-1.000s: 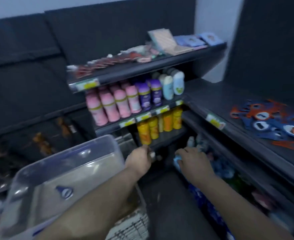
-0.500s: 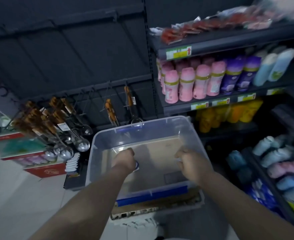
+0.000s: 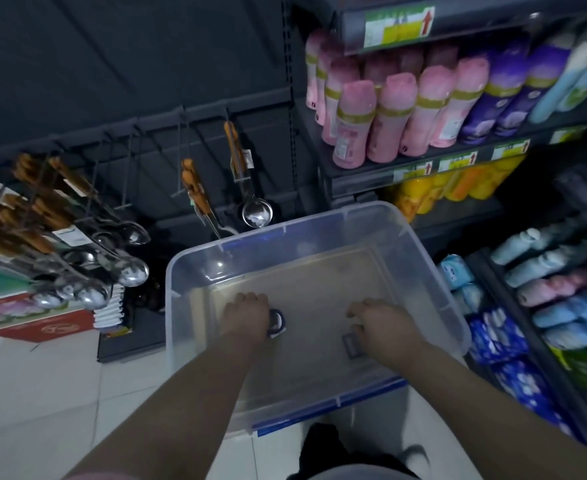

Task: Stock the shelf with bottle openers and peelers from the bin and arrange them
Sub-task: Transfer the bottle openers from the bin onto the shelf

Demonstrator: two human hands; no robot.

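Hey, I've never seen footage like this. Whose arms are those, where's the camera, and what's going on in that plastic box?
There is no machine here: those are a person's two bare arms. The camera is worn on the person's head and looks forward and down, so you see roughly what they see in a shop aisle.

Both hands reach into a clear bin that is nearly empty. The left hand grips a small blue and white opener. The right hand has its fingers curled down near the bin's floor, and whether it holds anything is hidden. A dark rectangle shows beside it, too small to identify.

Beyond the bin, ladles hang on hooks, and pink bottles stand on a shelf.
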